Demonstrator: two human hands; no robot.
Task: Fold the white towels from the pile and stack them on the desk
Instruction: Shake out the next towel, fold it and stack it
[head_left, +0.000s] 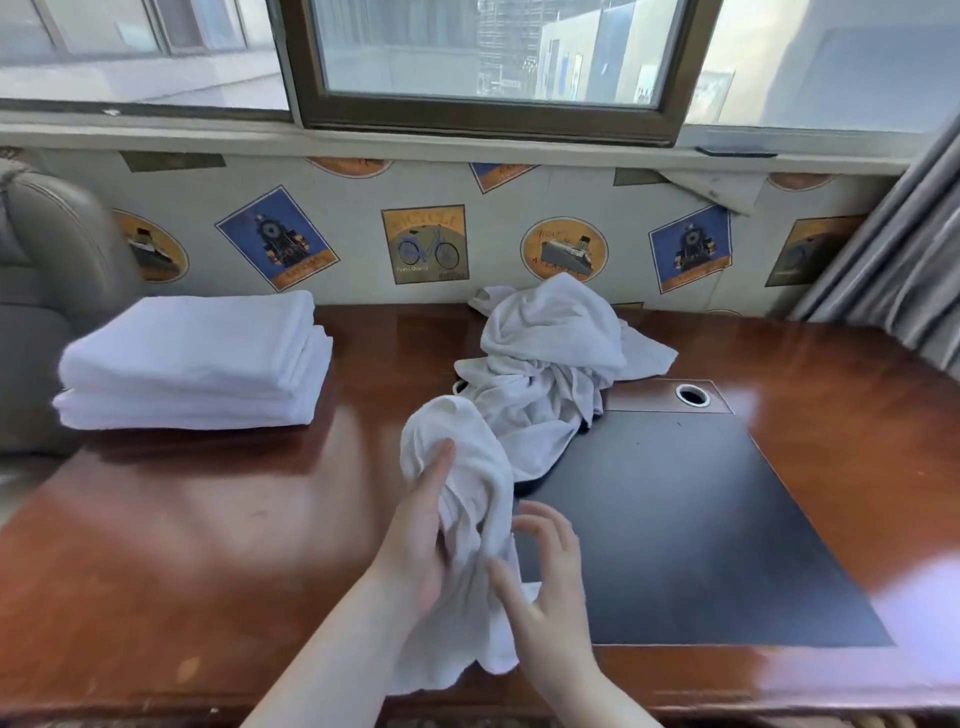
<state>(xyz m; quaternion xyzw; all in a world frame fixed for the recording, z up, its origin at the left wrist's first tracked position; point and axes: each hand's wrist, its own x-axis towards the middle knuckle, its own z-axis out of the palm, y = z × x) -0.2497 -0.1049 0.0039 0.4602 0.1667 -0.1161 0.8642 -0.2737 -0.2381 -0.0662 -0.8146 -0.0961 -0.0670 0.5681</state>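
The left hand (423, 525) grips a bunched white towel (467, 467), its fingers curled round the cloth and the thumb lying up along it, while the right hand (545, 582) hangs just beside the towel's near end with fingers spread and loosely bent, holding nothing; its thumb seems to brush the fabric, though contact is hard to confirm. The towel runs as a long rope from the desk's (208, 545) front edge away from the person, so its long axis points straight at the crumpled pile (550, 358) farther back on the desk, and its far end looks not yet freed from that pile. The left hand sits higher along the towel, nearer the pile; the right is nearer the loose hem at the desk's front edge. A fair judgement is that the next move needs the right hand to find a corner there. The folded stack (192, 364) rests at the desk's left end, well apart from both hands.
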